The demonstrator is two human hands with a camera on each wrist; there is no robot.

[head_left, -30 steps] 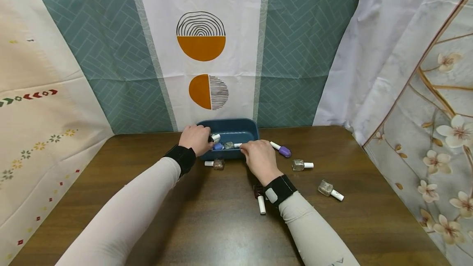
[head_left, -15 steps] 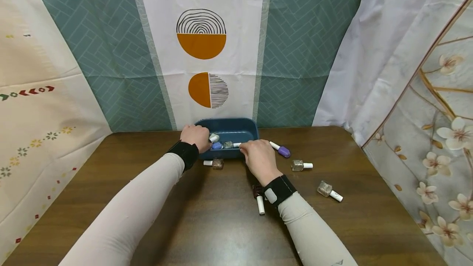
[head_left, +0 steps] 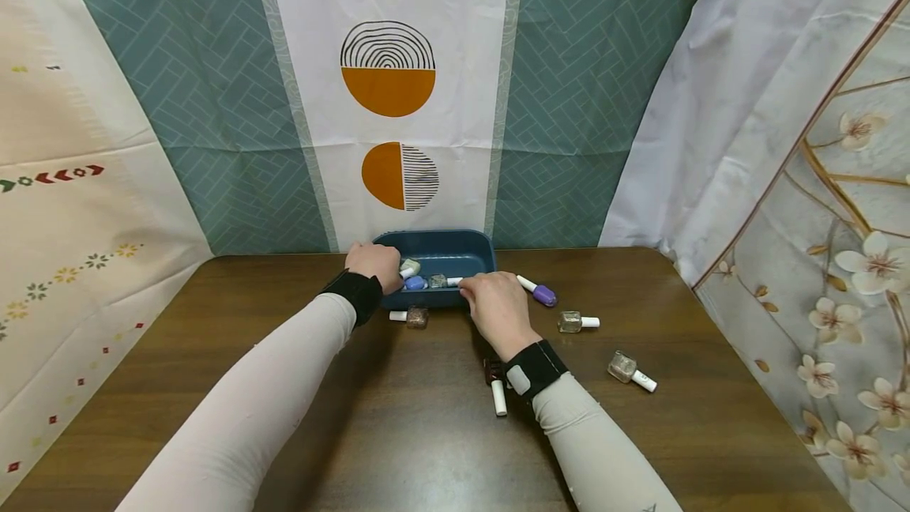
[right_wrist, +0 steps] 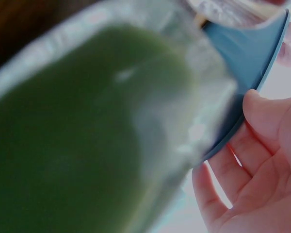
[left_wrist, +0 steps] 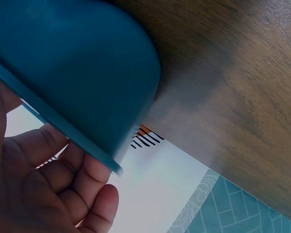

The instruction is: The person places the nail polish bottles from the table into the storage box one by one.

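Observation:
A dark blue plastic tray (head_left: 448, 244) stands at the back of the table. My left hand (head_left: 374, 263) holds its left end; in the left wrist view, curled fingers (left_wrist: 80, 170) lie along the rim. My right hand (head_left: 498, 306) pinches the front right rim, with the thumb (right_wrist: 262, 114) over the edge and fingers beneath in the right wrist view. Inside the tray lie a pale nail polish bottle (head_left: 410, 265), a blue one (head_left: 415, 283) and a clear glittery one (head_left: 438, 281). A blurred green bottle (right_wrist: 72, 136) fills much of the right wrist view.
A brown glitter bottle (head_left: 417, 318) lies before the tray. Right of it are a purple bottle (head_left: 544, 295) and two clear glittery bottles (head_left: 569, 322). A dark red bottle (head_left: 492, 370) lies beside my right wrist. Patterned cloth (head_left: 569, 141) hangs behind the table.
My left hand has drawn slightly left along the tray's end, leaving the pale bottle more in view. My right hand stays at the rim. The head view shifts a little.

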